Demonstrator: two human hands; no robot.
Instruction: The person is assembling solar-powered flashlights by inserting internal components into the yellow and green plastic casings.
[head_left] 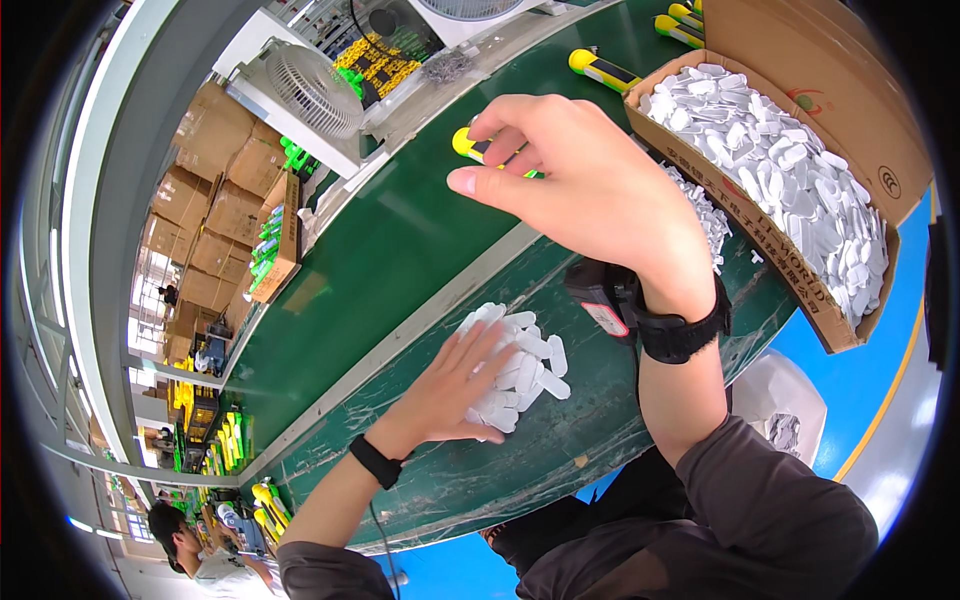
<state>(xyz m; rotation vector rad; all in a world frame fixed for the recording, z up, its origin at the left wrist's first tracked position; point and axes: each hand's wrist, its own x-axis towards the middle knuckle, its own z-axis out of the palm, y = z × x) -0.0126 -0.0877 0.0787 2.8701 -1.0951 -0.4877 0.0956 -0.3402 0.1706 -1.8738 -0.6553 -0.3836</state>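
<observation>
My left hand (pixel 445 385) lies with spread fingers on the left side of a loose pile of small white oblong plastic pieces (pixel 525 370) on the dark green worktop. Higher and farther off, my right hand (pixel 570 165) reaches over the green conveyor belt, fingers bent and a gap between them and the thumb. Behind its fingertips shows a yellow tool with a dark strip (pixel 464 144); most of it is hidden by the hand, and it seems to lie on the belt. Nothing visible is gripped by either hand.
At right, an open cardboard box (pixel 790 245) brims with similar white pieces, with more small white parts (pixel 705 205) beside it. Another yellow tool (pixel 600 70) lies farther along the belt (pixel 350 270). A white fan (pixel 310 90) stands beyond. A small black device (pixel 600 290) is near my right wrist.
</observation>
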